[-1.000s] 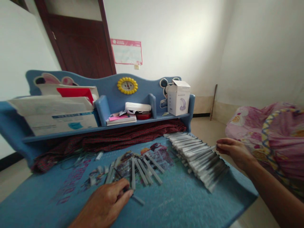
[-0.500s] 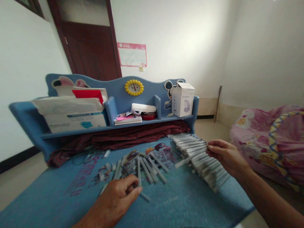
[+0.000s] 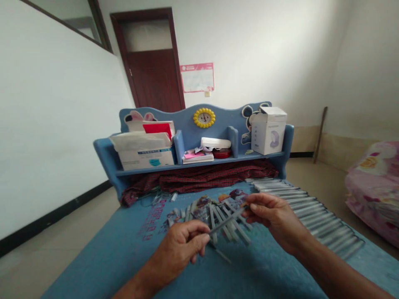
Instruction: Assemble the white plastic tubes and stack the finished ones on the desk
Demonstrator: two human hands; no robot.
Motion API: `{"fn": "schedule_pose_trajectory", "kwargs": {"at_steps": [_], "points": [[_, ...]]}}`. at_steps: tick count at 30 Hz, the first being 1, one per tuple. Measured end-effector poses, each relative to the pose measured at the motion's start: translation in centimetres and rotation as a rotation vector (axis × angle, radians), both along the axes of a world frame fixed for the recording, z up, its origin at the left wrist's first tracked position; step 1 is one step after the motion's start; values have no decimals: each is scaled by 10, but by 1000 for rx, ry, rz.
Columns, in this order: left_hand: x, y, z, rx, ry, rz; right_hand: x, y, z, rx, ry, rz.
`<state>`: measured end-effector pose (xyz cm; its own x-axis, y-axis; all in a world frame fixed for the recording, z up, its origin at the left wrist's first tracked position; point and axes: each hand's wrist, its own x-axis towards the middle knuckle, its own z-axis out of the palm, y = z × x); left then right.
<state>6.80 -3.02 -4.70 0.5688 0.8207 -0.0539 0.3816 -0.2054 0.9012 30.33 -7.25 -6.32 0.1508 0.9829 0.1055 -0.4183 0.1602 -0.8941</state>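
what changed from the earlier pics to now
The right hand moved left from the row of strips toward the left hand; a strip now spans between them. The loose strips and shelf look unmoved.

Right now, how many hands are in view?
2: the left hand pinches one end of a thin grey strip, the right hand the other, both above the blue table.

Soft lt, back wall brightest – R-side rods blurry – wide-angle edge stretch
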Motion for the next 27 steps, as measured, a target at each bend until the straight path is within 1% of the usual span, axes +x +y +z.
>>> {"fn": "schedule_pose_trajectory", "kwargs": {"at_steps": [4, 8, 11, 14, 18, 21, 24, 27], "points": [[-3, 1, 5, 21, 28, 3, 1, 4, -3, 13, 57, 43], [-2, 2, 7, 49, 49, 20, 2, 6, -6, 27, 75, 82], [-2, 4, 6, 66, 67, 35, 3, 6, -6, 38, 65, 91], [-3, 4, 6, 89, 85, 34, 3, 6, -5, 43, 4, 94], [-4, 1, 12, 154, 111, 23, 3, 9, 0, 33, -186, 119], [-7, 0, 21, 243, 158, -5, 2, 14, 4, 10, -449, 175], [-14, 2, 31, 308, 217, -60, -1, 21, 6, 8, -690, 270], [-25, 8, 38, 322, 250, -93, -5, 28, 8, -9, -821, 392]]}}
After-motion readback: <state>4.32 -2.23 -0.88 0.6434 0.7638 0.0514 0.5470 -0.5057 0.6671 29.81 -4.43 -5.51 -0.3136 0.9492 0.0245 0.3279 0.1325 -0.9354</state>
